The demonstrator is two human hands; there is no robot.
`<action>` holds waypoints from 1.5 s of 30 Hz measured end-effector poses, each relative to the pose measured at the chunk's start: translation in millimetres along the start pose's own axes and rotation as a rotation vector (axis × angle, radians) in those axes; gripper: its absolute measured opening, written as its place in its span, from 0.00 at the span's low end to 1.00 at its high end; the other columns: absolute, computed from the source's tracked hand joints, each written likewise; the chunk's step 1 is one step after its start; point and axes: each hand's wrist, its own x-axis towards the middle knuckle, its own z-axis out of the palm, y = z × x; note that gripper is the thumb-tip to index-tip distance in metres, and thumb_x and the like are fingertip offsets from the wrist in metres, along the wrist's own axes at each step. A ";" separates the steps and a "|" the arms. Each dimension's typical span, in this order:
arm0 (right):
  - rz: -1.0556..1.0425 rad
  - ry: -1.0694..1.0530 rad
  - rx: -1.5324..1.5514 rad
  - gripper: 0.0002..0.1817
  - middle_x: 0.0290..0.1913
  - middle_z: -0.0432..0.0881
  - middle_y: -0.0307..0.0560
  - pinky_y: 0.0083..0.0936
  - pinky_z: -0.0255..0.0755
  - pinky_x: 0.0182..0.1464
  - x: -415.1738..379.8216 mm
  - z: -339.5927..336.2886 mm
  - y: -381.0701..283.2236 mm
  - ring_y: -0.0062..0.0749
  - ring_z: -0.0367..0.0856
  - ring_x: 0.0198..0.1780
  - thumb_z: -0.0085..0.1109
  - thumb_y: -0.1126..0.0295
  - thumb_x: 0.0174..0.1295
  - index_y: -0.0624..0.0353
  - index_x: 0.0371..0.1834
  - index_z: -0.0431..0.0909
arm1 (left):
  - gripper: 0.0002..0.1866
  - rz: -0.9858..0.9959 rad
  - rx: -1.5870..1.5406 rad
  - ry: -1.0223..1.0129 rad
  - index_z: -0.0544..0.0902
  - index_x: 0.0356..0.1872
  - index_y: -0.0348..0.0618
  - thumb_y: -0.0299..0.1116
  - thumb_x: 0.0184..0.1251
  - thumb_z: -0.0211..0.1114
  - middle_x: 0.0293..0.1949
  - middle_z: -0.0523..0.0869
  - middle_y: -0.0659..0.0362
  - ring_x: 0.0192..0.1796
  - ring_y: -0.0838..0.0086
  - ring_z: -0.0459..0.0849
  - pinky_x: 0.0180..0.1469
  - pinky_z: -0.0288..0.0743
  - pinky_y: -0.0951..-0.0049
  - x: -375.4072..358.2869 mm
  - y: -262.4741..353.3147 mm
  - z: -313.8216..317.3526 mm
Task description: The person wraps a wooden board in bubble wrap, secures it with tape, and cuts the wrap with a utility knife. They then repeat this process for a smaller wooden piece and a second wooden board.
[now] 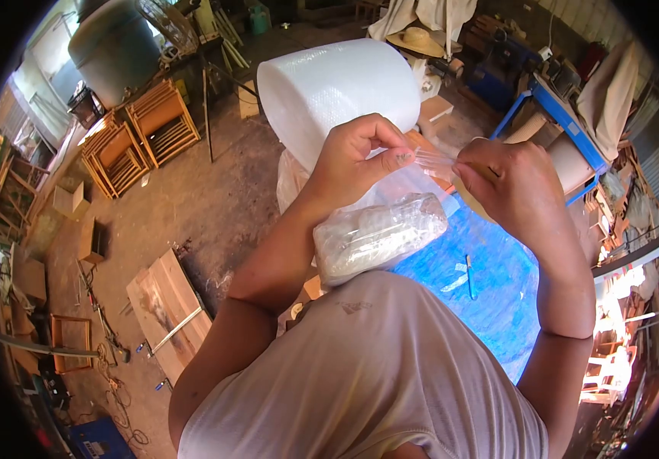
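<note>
My left hand (361,159) pinches one end of a short, clear, crinkled strip (435,160), which looks like plastic tape or film. The strip's other end is in the closed fingers of my right hand (511,177), so it stretches between both hands. Just below it, close to my body, a package wrapped in clear bubble wrap (379,237) lies on its side; its contents are blurred by the wrap. A large roll of bubble wrap (337,88) stands behind my left hand. Beneath and to the right spreads a blue surface (501,306) with a slim blue tool (471,277), perhaps a cutter, on it.
Joined wooden boards with a clamp (169,317) lie to the left on the floor. Wooden frames (134,138) lean farther back near a large tank (111,50). A blue metal stand (570,126) is at the right. Cables (119,394) trail on the floor.
</note>
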 end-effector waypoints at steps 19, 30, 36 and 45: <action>-0.683 -0.380 0.804 0.24 0.30 0.83 0.49 0.39 0.75 0.58 -31.0 -7.2 -31.8 0.36 0.81 0.28 0.66 0.68 0.56 0.63 0.57 0.77 | 0.07 0.121 0.276 0.117 0.79 0.29 0.38 0.25 0.59 0.71 0.29 0.83 0.58 0.32 0.73 0.82 0.36 0.73 0.74 -82.7 93.8 -18.9; -0.874 -0.407 0.541 0.09 0.24 0.68 0.42 0.29 0.71 0.28 -31.2 28.5 -50.6 0.33 0.74 0.26 0.56 0.71 0.51 0.59 0.36 0.74 | 0.05 -0.052 0.180 0.212 0.78 0.35 0.39 0.25 0.66 0.66 0.34 0.81 0.60 0.38 0.76 0.79 0.44 0.71 0.75 -141.4 33.8 -40.2; -0.813 -0.463 0.489 0.07 0.24 0.71 0.44 0.29 0.72 0.28 -27.4 30.2 -53.3 0.36 0.76 0.27 0.55 0.72 0.52 0.59 0.35 0.72 | 0.04 -0.023 0.160 0.187 0.78 0.36 0.40 0.24 0.66 0.66 0.35 0.80 0.62 0.40 0.76 0.79 0.51 0.71 0.72 -134.2 12.5 -47.4; -0.750 -0.503 0.510 0.07 0.25 0.72 0.44 0.31 0.73 0.29 -28.4 33.7 -53.3 0.38 0.77 0.29 0.54 0.72 0.54 0.59 0.36 0.72 | 0.05 -0.114 0.071 0.160 0.78 0.37 0.38 0.25 0.67 0.66 0.38 0.80 0.60 0.39 0.79 0.79 0.47 0.75 0.76 -126.3 6.9 -49.4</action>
